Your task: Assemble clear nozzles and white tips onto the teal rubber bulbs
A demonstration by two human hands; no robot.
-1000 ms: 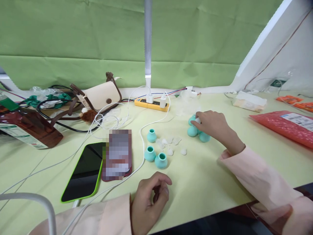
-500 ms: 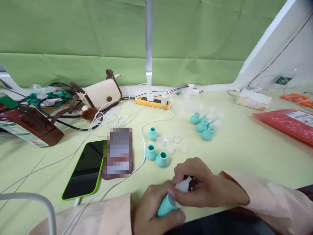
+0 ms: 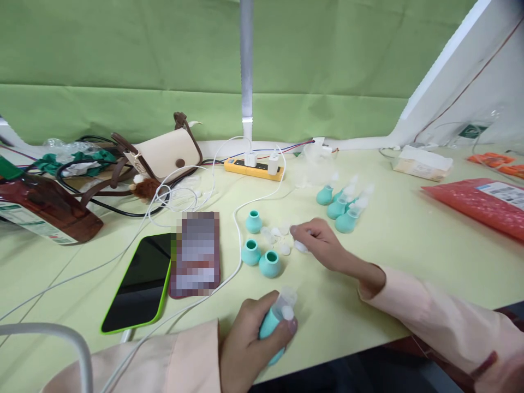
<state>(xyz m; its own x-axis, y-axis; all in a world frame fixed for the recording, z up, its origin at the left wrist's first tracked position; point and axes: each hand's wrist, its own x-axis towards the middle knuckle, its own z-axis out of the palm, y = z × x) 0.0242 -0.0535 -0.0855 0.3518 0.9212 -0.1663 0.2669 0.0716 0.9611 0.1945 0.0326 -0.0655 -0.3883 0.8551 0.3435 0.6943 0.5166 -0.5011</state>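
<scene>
Near the table's front edge my left hand (image 3: 249,341) is wrapped round a teal bulb (image 3: 271,327) that has a clear piece on its top. My right hand (image 3: 323,243) is closed farther forward, over the small translucent pieces (image 3: 285,249); a whitish piece shows under its fingers, and whether it is gripped is hidden. Three open-necked teal bulbs (image 3: 269,263) stand left of these pieces. Beyond my right hand stand several teal bulbs (image 3: 346,219) with clear tips.
A black phone (image 3: 139,281) and a blurred-out flat item (image 3: 198,254) lie left, beside a white cable. Behind are a handbag (image 3: 166,154), a brown bottle (image 3: 49,207) and a yellow power strip (image 3: 254,170). A red package (image 3: 478,204) and white packet (image 3: 422,164) are right.
My right hand has left the held bulb and moved forward to the small pieces. My left hand still holds the bulb, whose clear top is now exposed.
</scene>
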